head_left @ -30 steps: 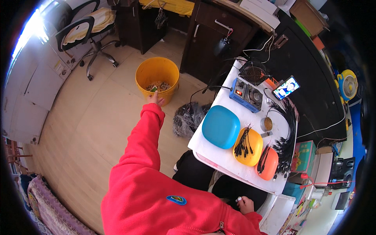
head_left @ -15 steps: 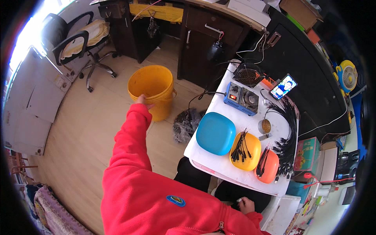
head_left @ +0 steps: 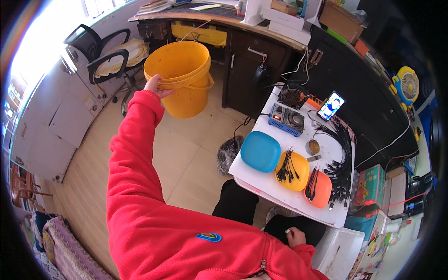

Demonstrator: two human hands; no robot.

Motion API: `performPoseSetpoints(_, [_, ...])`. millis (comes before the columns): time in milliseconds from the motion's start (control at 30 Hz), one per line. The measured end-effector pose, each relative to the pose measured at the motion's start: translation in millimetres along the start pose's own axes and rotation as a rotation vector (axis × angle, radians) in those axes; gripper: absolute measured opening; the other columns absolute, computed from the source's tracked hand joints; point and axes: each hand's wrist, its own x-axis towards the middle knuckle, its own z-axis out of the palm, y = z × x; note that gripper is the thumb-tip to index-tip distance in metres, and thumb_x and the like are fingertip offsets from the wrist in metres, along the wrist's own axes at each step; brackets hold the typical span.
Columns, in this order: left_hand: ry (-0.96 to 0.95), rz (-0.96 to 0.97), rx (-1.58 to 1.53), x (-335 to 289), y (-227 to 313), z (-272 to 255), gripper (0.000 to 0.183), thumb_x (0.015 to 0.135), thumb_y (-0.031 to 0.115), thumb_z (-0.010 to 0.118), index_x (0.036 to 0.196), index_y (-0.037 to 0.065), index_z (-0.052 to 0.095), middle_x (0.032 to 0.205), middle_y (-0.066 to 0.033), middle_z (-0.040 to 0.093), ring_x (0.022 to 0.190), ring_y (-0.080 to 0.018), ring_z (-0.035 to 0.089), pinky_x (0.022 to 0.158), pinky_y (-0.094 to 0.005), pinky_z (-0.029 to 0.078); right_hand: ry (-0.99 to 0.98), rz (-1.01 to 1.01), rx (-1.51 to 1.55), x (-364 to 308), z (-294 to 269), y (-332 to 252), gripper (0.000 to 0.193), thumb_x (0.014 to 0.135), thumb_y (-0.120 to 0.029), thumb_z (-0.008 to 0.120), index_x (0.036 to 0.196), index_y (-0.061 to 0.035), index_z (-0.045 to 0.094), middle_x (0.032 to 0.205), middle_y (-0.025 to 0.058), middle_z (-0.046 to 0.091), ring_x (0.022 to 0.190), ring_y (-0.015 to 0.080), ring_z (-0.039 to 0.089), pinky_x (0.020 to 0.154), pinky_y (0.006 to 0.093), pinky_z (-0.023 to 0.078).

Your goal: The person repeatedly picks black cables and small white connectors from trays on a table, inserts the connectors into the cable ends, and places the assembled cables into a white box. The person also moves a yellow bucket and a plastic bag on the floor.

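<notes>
A yellow plastic bucket point(head_left: 189, 100) hangs in the air at the end of my outstretched left arm. My left hand point(head_left: 157, 86) grips its near rim, thumb and fingers around the edge. My right hand point(head_left: 295, 237) rests low by my thigh with curled fingers; a small pale bit shows at the fingertips, too small to name. To the right stands a small white table point(head_left: 252, 179). On it are a blue plate point(head_left: 260, 151), a yellow plate point(head_left: 303, 181) and an orange plate point(head_left: 325, 198). Short black cables point(head_left: 288, 169) lie across the yellow plate, and more lie on the orange one.
A blue box-shaped device point(head_left: 286, 120), a fan point(head_left: 292, 95), a lit phone point(head_left: 331, 106), a small round tin point(head_left: 312, 147) and a bundle of black cables point(head_left: 344, 149) occupy the table. An office chair point(head_left: 109, 63) stands far left. A dark plastic bag point(head_left: 228, 154) lies beside the table.
My left hand has lifted the bucket off the floor by its rim, up and slightly away. The view has tilted up a little. My right hand stays by my thigh.
</notes>
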Motion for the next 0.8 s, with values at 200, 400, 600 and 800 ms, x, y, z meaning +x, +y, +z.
performPoseSetpoints(200, [-0.068,0.064,0.044,-24.6,16.6,-5.0,0.047,0.086,0.018,0.053,0.129,0.004,0.040,0.132,-0.0212,0.046,0.114,-0.0406,0.053,0.094,-0.0551,0.050,0.029,-0.058,0.010,-4.7,0.4,4.2,0.016,0.084,-0.021,0.062,0.087,-0.0062,0.066,0.082,0.0164,0.067,0.075,0.0367,0.064,0.067,0.0441,0.051])
performPoseSetpoints(400, [-0.050,0.080,0.017,-37.2,31.0,-15.9,0.047,0.086,0.017,0.053,0.128,0.002,0.040,0.133,-0.0211,0.045,0.115,-0.0410,0.053,0.094,-0.0549,0.050,0.015,-0.034,-0.024,-1.5,1.1,0.5,0.016,0.084,-0.022,0.063,0.088,-0.0070,0.066,0.080,0.0172,0.066,0.074,0.0369,0.064,0.065,0.0450,0.051])
performPoseSetpoints(600, [-0.098,0.143,-0.004,-54.9,35.9,-25.2,0.045,0.084,0.017,0.055,0.123,0.000,0.041,0.131,-0.0239,0.044,0.117,-0.0415,0.051,0.095,-0.0557,0.049,0.029,-0.027,-0.021,-5.6,0.9,-2.7,0.016,0.084,-0.022,0.062,0.089,-0.0074,0.067,0.082,0.0174,0.067,0.076,0.0366,0.065,0.066,0.0454,0.051])
performPoseSetpoints(800, [-0.062,0.049,0.080,-36.5,12.4,-65.6,0.038,0.085,0.020,0.053,0.117,0.000,0.044,0.128,-0.0241,0.047,0.114,-0.0417,0.052,0.097,-0.0575,0.046,0.023,-0.036,-0.091,-4.8,1.8,-7.4,0.017,0.084,-0.023,0.062,0.090,-0.0081,0.067,0.086,0.0166,0.067,0.079,0.0363,0.065,0.070,0.0460,0.051])
